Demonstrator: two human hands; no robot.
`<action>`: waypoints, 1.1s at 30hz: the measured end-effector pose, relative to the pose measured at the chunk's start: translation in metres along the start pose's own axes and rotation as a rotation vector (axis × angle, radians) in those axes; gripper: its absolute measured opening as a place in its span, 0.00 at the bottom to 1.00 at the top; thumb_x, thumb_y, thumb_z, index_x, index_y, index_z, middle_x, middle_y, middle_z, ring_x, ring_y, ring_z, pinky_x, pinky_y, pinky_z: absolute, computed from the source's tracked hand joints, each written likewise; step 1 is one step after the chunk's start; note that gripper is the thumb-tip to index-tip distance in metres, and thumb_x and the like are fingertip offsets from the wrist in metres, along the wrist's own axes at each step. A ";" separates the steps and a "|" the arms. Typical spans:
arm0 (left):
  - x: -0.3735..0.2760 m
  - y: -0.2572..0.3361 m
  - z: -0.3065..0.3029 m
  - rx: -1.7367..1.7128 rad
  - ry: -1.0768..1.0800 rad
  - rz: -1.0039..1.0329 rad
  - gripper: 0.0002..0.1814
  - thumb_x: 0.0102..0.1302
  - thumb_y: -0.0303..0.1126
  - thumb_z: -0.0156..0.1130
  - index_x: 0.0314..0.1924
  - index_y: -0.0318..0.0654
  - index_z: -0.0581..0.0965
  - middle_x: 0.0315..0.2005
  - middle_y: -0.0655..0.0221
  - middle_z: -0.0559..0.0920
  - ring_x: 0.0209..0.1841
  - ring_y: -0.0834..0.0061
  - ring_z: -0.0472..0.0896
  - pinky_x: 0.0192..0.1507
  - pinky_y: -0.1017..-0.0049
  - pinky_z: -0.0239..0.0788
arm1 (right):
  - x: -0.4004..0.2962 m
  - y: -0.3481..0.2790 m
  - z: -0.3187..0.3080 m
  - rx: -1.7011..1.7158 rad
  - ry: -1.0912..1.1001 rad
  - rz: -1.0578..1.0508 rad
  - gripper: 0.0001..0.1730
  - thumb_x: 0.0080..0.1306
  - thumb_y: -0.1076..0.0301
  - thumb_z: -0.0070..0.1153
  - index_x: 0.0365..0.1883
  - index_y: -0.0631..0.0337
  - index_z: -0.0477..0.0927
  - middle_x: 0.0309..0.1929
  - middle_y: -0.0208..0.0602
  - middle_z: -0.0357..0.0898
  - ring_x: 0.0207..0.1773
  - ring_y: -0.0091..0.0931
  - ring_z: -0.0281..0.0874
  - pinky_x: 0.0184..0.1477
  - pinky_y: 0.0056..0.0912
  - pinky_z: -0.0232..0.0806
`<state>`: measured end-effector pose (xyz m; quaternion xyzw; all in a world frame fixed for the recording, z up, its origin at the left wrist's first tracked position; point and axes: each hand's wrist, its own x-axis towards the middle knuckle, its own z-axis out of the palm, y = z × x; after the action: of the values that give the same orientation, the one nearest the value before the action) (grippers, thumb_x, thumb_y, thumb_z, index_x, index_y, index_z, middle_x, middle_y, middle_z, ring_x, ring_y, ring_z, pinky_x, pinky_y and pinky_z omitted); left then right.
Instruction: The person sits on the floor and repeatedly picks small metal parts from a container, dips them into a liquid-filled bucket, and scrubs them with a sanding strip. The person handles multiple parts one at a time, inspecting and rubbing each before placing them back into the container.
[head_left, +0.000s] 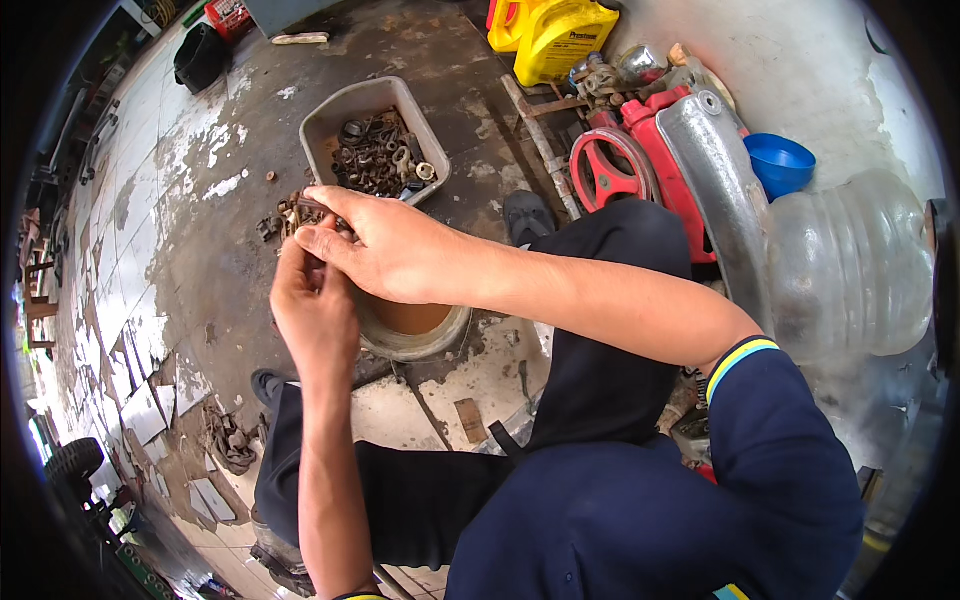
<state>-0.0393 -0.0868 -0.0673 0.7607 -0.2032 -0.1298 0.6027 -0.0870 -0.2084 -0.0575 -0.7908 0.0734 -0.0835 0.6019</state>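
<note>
My right hand (394, 244) and my left hand (315, 300) meet in front of me, fingers closed about a small dark metal part (346, 226). Fingers hide most of that part, so its exact kind is unclear. Just beyond the fingertips, a pile of rusty metal pieces (289, 214) lies on the floor. Farther out stands a grey plastic bin (309, 139) with rusty nuts, bolts and rings (371, 154) inside. Below my right forearm sits a round tub (409, 351) of murky brown liquid (412, 316), partly covered by my hands.
On the right are yellow oil jugs (562, 41), a red wheel (606, 169), a red container (652, 112), a blue bowl (780, 161) and a big clear plastic bottle (847, 262). Broken white tiles (142, 412) and a dirty rag (229, 442) lie at the left. A black bucket (201, 58) stands far left.
</note>
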 end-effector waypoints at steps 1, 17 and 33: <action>0.005 -0.004 -0.002 -0.015 0.011 0.007 0.10 0.68 0.24 0.59 0.48 0.29 0.78 0.37 0.68 0.83 0.38 0.85 0.77 0.41 0.83 0.70 | 0.000 -0.001 0.000 0.014 -0.018 0.022 0.36 0.73 0.53 0.48 0.68 0.74 0.58 0.61 0.63 0.69 0.64 0.42 0.70 0.64 0.35 0.62; 0.023 -0.013 -0.006 -0.132 0.028 -0.054 0.08 0.70 0.23 0.56 0.47 0.28 0.76 0.38 0.67 0.81 0.40 0.84 0.78 0.44 0.81 0.72 | -0.001 0.002 0.013 -0.053 0.042 0.011 0.36 0.73 0.52 0.47 0.69 0.71 0.57 0.56 0.61 0.74 0.60 0.40 0.74 0.61 0.34 0.64; 0.008 -0.020 0.004 -0.113 0.044 0.038 0.11 0.71 0.29 0.58 0.47 0.28 0.76 0.37 0.67 0.82 0.36 0.83 0.77 0.39 0.81 0.71 | -0.003 0.000 0.014 0.039 0.039 0.035 0.35 0.73 0.53 0.48 0.68 0.72 0.58 0.60 0.57 0.71 0.62 0.36 0.71 0.64 0.33 0.61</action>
<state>-0.0312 -0.0897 -0.0869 0.7242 -0.1967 -0.1132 0.6512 -0.0867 -0.1946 -0.0612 -0.7756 0.0975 -0.0898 0.6171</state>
